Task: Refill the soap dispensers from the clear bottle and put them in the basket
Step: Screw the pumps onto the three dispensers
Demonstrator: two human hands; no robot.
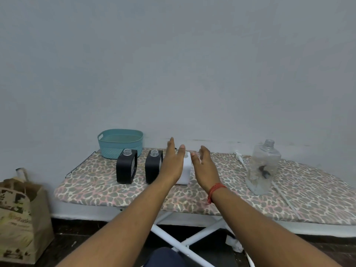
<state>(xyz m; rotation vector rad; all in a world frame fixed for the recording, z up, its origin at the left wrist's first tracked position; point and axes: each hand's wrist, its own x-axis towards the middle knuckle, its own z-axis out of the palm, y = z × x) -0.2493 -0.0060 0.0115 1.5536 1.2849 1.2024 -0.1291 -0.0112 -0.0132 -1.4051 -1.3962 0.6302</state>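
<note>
- My left hand (171, 164) reaches forward with its fingers (171, 145) spread wide and straight, holding nothing; it hangs in front of the white square soap dispenser (185, 170) and hides that dispenser's left side.
- My right hand (205, 166) is just right of the white dispenser, palm turned towards it, fingers loosely splayed and empty; whether they touch the dispenser I cannot tell.
- A red thread band (214, 191) circles my right wrist.
- Left of the white dispenser stand two black rounded soap dispensers with open clear necks, the nearer one (153, 167) just beside my left hand, the farther one (126, 166) beyond it.
- The teal woven plastic basket (120, 145) sits behind the farther black dispenser, well left of the white one.
- The clear plastic bottle (264, 164) stands uncapped, well right of the white dispenser.
- A white pump head with its tube (239, 158) lies between the white dispenser and the clear bottle.
- Everything rests on the leopard-print padded ironing board (115, 191).
- A brown paper bag (21, 214) stands on the floor, far left of the white dispenser.
</note>
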